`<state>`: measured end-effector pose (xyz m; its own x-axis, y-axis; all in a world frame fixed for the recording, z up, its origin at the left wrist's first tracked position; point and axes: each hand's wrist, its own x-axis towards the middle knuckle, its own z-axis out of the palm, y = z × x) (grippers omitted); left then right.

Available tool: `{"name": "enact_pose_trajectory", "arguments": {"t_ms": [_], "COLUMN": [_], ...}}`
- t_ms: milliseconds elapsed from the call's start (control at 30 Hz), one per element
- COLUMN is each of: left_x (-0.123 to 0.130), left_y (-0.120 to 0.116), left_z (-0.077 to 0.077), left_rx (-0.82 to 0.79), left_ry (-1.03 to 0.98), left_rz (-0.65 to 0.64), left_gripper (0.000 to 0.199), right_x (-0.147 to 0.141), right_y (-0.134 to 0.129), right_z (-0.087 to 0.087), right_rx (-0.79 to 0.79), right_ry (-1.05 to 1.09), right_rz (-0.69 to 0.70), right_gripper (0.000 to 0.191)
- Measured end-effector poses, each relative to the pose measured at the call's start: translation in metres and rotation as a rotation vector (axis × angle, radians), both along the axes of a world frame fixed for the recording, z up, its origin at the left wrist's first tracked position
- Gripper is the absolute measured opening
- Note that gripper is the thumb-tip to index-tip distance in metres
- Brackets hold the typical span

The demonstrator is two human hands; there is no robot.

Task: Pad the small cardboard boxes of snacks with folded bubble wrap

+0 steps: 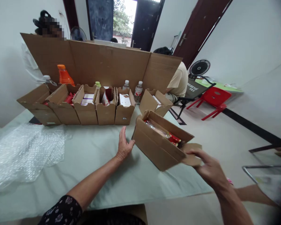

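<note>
My right hand grips the flap at the near right end of an open cardboard box. This box stands at an angle at the table's right side, and shiny red packets show inside it. Just left of its far end, my left hand is open, fingers stretched out and thumb close to the box's corner. I cannot tell whether that thumb touches it. Behind my hands, several open cardboard boxes stand in a row with packets and small cartons inside. One more box sits apart, beyond the gripped one.
Bubble wrap covers the table's left side. A tall cardboard screen stands behind the row, with an orange bottle and clear bottles before it. Another person's bare limb is close by at right. A red stool stands beyond.
</note>
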<state>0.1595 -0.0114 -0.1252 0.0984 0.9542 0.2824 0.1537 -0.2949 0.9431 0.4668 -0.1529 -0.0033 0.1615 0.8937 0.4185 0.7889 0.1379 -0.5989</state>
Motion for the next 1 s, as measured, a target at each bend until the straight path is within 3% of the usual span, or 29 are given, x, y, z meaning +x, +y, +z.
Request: {"name": "enact_pose_trajectory", "arguments": {"t_ms": [100,133,233,300,400,567,733,833,1000], "left_x": [0.004,0.008,0.019,0.020,0.004,-0.064,-0.129,-0.147,-0.142], "left_y": [-0.011,-0.017,-0.040,-0.051,-0.055,-0.028,0.010,0.025,0.031], "left_z": [0.008,0.010,0.011,0.009,0.007,0.014,0.027,0.029,0.023], "left_rx": [-0.041,-0.049,-0.055,-0.061,-0.107,-0.133,-0.080,-0.052,-0.048], "left_ry": [-0.036,-0.044,-0.063,-0.086,-0.179,-0.258,-0.280,-0.286,-0.237], "left_rz": [-0.156,-0.211,-0.321,-0.311,-0.137,0.132,0.318,0.360,0.361], "left_gripper": [0.090,0.089,0.087,0.090,0.089,0.078,0.073,0.069,0.080], "right_x": [0.029,0.032,0.020,0.002,-0.034,-0.105,-0.177,-0.201,-0.204], "right_y": [-0.054,-0.064,-0.069,-0.053,-0.009,0.086,0.160,0.180,0.179], "right_z": [-0.026,-0.037,-0.067,-0.079,-0.082,-0.076,-0.083,-0.086,-0.084], "right_rx": [0.017,-0.006,-0.133,-0.159,-0.112,-0.134,-0.133,-0.127,-0.125], "right_ry": [0.331,0.430,0.558,0.554,0.556,0.556,0.570,0.569,0.560], "right_rz": [-0.189,-0.200,-0.131,-0.091,-0.025,0.240,0.366,0.382,0.313], "right_gripper": [0.084,0.095,0.084,0.068,0.057,0.048,0.044,0.044,0.054]}}
